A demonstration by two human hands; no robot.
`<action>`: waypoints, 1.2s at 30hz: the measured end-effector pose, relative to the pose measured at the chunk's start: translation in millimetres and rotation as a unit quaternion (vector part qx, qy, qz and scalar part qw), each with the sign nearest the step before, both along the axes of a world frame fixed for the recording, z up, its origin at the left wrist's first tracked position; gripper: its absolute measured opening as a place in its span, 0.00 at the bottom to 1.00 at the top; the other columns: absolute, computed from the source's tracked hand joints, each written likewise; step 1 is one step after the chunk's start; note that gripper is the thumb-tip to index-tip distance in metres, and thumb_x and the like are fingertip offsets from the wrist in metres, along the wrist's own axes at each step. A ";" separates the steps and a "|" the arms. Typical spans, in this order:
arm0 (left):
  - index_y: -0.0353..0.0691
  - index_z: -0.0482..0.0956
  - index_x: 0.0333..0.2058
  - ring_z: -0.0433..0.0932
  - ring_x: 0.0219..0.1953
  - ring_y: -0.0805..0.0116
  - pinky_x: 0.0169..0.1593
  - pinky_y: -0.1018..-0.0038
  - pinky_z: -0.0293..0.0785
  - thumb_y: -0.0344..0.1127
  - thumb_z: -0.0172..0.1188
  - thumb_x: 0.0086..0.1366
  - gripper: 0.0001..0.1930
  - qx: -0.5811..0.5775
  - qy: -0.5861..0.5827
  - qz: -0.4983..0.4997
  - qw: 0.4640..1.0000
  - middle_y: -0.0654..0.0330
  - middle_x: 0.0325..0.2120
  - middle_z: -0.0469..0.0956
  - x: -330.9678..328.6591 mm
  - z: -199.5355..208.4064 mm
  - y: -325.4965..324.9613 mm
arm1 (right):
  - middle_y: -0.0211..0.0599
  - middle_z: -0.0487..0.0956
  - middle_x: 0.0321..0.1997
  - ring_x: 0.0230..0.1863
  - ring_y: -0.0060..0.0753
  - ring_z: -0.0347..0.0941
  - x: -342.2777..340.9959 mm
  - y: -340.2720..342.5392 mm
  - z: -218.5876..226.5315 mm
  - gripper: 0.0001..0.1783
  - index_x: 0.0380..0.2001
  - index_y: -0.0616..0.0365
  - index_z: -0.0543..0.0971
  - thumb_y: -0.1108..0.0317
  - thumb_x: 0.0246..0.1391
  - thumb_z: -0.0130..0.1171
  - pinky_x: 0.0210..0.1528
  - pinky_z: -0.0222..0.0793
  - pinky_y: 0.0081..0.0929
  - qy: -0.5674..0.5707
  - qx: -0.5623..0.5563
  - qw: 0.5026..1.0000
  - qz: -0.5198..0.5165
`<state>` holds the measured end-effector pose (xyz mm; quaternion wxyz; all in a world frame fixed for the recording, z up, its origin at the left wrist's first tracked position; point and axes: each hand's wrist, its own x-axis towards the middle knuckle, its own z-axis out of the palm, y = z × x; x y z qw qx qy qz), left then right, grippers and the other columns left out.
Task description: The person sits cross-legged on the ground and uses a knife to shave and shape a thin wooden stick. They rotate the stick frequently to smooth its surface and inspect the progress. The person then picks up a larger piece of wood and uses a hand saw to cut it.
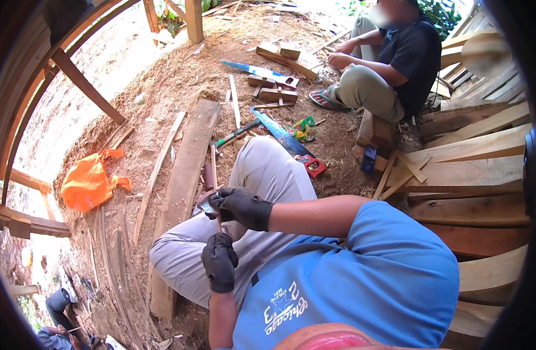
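My left hand point(219, 262), in a dark glove, is closed round the lower end of a thin wooden stick point(214, 169). The stick points away from me, over my bent legs. Just above it, my gloved right hand point(244, 208) grips a tool with a short, broad metal blade point(207, 204). That blade lies against or right beside the stick; the glove hides the tool's handle. Beyond my knee lie a hammer point(237, 134) with a green grip and a blue-bladed handsaw point(279, 133) with a red handle.
A long plank point(189, 175) lies left of my legs, near an orange bag point(88, 182). Farther off are wooden hand planes point(278, 95) and a second handsaw point(259, 72). A person point(405, 64) sits at the far right. Stacked boards point(466, 175) line my right side.
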<state>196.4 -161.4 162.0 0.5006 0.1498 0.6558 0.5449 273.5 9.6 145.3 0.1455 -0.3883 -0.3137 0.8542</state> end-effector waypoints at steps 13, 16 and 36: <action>0.41 0.77 0.29 0.62 0.13 0.81 0.18 0.75 0.54 0.37 0.51 0.78 0.16 0.004 -0.033 0.003 0.999 0.71 0.15 0.65 11.8 15.0 12.2 | 0.26 0.80 0.36 0.36 0.20 0.75 6.7 63.3 16.5 0.09 0.44 0.59 0.84 0.68 0.69 0.58 0.42 0.74 0.23 -0.025 0.075 0.996 -0.046; 0.41 0.77 0.29 0.61 0.14 0.81 0.18 0.76 0.54 0.38 0.51 0.78 0.16 0.011 0.052 0.005 0.999 0.71 0.15 0.65 10.8 1.0 11.7 | 0.36 0.85 0.38 0.35 0.21 0.77 -3.9 20.5 -1.8 0.14 0.49 0.62 0.84 0.65 0.67 0.59 0.37 0.74 0.23 -0.026 0.076 0.995 -0.066; 0.47 0.71 0.29 0.56 0.14 0.83 0.18 0.79 0.51 0.41 0.51 0.80 0.16 0.007 0.010 0.058 0.998 0.74 0.17 0.59 4.6 11.1 20.9 | 0.25 0.80 0.40 0.43 0.16 0.75 -0.8 -12.5 21.5 0.13 0.51 0.56 0.82 0.61 0.72 0.59 0.49 0.73 0.24 -0.016 0.015 0.996 0.090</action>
